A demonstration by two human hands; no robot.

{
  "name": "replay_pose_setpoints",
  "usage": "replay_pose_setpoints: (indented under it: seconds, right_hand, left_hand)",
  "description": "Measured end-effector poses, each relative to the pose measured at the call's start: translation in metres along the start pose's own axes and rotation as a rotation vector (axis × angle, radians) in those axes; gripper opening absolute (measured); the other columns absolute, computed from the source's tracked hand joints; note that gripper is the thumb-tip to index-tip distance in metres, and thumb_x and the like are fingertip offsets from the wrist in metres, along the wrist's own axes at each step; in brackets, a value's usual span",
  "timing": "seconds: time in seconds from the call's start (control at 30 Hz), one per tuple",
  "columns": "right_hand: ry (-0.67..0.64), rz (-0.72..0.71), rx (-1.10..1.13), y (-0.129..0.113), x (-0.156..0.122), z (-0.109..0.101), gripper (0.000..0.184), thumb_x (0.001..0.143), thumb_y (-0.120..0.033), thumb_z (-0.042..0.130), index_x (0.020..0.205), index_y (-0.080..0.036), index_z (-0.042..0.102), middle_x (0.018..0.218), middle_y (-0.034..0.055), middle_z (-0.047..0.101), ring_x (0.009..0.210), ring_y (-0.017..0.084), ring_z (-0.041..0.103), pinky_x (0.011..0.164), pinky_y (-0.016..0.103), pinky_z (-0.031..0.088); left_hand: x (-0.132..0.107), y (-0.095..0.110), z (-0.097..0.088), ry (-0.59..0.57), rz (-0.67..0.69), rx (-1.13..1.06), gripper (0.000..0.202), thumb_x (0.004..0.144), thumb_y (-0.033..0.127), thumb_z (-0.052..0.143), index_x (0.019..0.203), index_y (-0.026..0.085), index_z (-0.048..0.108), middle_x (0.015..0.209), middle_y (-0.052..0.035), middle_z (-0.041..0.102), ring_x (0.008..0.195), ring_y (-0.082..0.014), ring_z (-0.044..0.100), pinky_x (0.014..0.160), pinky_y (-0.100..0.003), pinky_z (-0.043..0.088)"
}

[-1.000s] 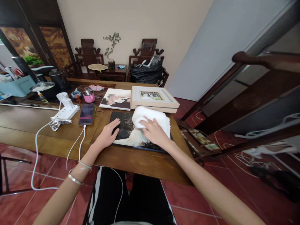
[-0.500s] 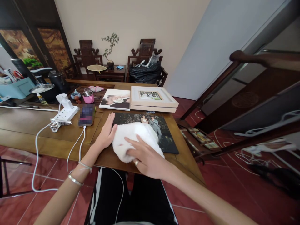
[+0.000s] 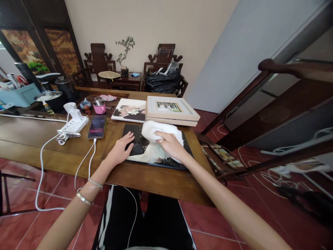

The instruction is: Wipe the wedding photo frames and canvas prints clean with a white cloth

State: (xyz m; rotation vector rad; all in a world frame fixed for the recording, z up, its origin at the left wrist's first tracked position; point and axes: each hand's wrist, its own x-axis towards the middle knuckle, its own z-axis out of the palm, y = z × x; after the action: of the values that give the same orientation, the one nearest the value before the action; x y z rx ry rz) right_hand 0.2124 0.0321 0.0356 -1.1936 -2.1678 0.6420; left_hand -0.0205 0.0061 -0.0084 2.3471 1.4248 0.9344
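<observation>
A dark wedding photo panel (image 3: 151,154) lies flat on the wooden table (image 3: 156,177) in front of me. On its left edge rests my left hand (image 3: 122,147), palm down with the fingers spread. My right hand (image 3: 169,142) grips a fluffy white cloth (image 3: 171,130) and presses it on the far right part of the panel. The cloth covers the upper right of the picture; a pale gown shows below it. Just behind the panel are a white-edged photo panel (image 3: 130,110) and a stack of pale picture frames (image 3: 169,111).
To the left lie a phone (image 3: 97,127) on a charging cable and a white power strip (image 3: 75,125). A pink cup (image 3: 99,107) and a blue bin (image 3: 19,94) stand farther back. A dark wooden chair (image 3: 249,128) is at the right.
My right hand has moved the cloth away from me, from the panel's near side to its far right, uncovering the gown. My left hand has shifted slightly right and nearer to me.
</observation>
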Motion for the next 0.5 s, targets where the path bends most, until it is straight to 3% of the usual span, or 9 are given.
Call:
replay_pose_setpoints:
  seconds: [0.1,0.27,0.37,0.5]
  right_hand:
    - [-0.023,-0.064,0.060,-0.015,0.033,0.018,0.034,0.072,-0.015,0.039,0.091,-0.019,0.067,0.101,0.0035,0.070,0.093,0.025,0.059,0.084,0.033,0.043]
    - [-0.065,-0.130,0.127,-0.029,0.063,0.038,0.040,0.068,-0.011,0.038,0.092,-0.019,0.069,0.106,0.0018,0.070,0.098,0.023,0.060,0.086,0.028,0.042]
    - [-0.054,-0.119,0.126,-0.019,0.055,0.033,0.038,0.069,-0.013,0.041,0.094,-0.019,0.070,0.109,0.0025,0.070,0.100,0.023,0.060,0.089,0.030,0.042]
    - [0.023,-0.024,0.081,0.019,0.025,0.005,0.035,0.073,-0.021,0.045,0.097,-0.018,0.070,0.109,0.0060,0.070,0.103,0.027,0.059,0.092,0.036,0.042]
  left_hand:
    - [0.000,0.000,0.000,0.008,0.002,0.006,0.042,0.091,0.029,0.042,0.121,0.007,0.061,0.134,-0.0170,0.054,0.132,-0.0269,0.043,0.111,-0.045,0.036]
    - [0.000,0.000,-0.002,0.025,-0.012,-0.001,0.040,0.089,0.028,0.045,0.118,0.006,0.063,0.131,-0.0176,0.057,0.126,-0.0285,0.051,0.108,-0.044,0.040]
    - [0.000,0.000,-0.001,0.027,-0.017,-0.006,0.040,0.089,0.028,0.046,0.118,0.008,0.064,0.132,-0.0165,0.057,0.127,-0.0283,0.050,0.108,-0.044,0.039]
    - [0.000,-0.001,0.000,0.009,-0.020,0.001,0.042,0.090,0.029,0.043,0.121,0.008,0.062,0.134,-0.0161,0.054,0.132,-0.0274,0.043,0.110,-0.047,0.036]
